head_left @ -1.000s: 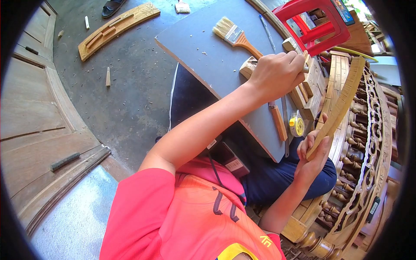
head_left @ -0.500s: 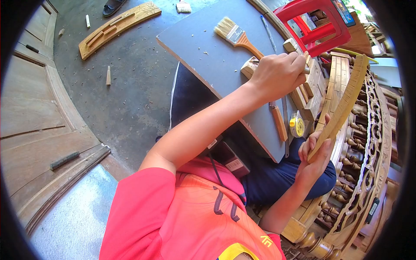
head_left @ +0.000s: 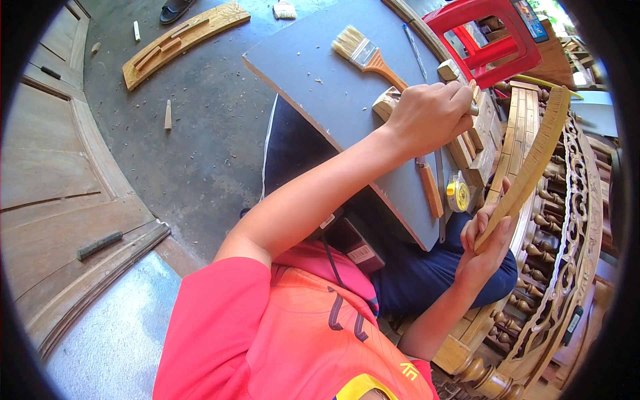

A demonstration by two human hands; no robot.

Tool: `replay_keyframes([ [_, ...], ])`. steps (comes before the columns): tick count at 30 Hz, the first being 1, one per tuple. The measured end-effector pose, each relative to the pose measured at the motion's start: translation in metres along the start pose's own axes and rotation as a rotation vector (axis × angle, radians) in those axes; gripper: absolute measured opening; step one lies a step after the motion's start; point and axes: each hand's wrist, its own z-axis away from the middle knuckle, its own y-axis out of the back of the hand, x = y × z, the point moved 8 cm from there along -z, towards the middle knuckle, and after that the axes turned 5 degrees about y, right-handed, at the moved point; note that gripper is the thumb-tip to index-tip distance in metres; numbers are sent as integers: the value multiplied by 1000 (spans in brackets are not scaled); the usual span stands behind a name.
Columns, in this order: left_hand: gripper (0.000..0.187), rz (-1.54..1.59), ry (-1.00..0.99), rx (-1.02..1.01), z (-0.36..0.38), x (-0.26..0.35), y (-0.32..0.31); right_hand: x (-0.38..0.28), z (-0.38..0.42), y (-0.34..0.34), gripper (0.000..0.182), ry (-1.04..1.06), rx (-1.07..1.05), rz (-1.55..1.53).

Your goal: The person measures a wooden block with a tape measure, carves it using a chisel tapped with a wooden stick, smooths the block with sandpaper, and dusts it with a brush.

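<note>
My left hand (head_left: pixel 427 117) is closed over the right part of the grey board, its fingers wrapped round something mostly hidden. A light wooden tip and a rounded metal end poke out of that fist. In my right hand (head_left: pixel 490 233) is the lower end of a curved wooden strip (head_left: pixel 533 167), tilted up and away, with fine marks along its face. Near my left wrist lie a wide paintbrush (head_left: pixel 373 61) and a wooden block (head_left: pixel 385 103). A wooden-handled tool (head_left: pixel 430 190) and a yellow tape measure (head_left: pixel 458 192) rest between my hands.
The grey board (head_left: pixel 333 80) also carries a pen (head_left: pixel 415 50). A red plastic stool (head_left: pixel 490 40) stands beyond it. Carved wooden furniture with turned spindles (head_left: pixel 540 250) fills the right. A curved slotted wooden piece (head_left: pixel 183 40) lies on the floor; wooden panels (head_left: pixel 60 173) stand left.
The curved strip's upper end has shifted slightly to the right. Both hands keep their grips and stay almost in place; the whole view has moved a little.
</note>
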Motion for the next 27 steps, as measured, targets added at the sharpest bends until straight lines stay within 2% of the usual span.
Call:
replay_keyframes([
  [27,21,4,19,-16,-1,-3,-3,0,2,-3,65,-5,-10,12],
])
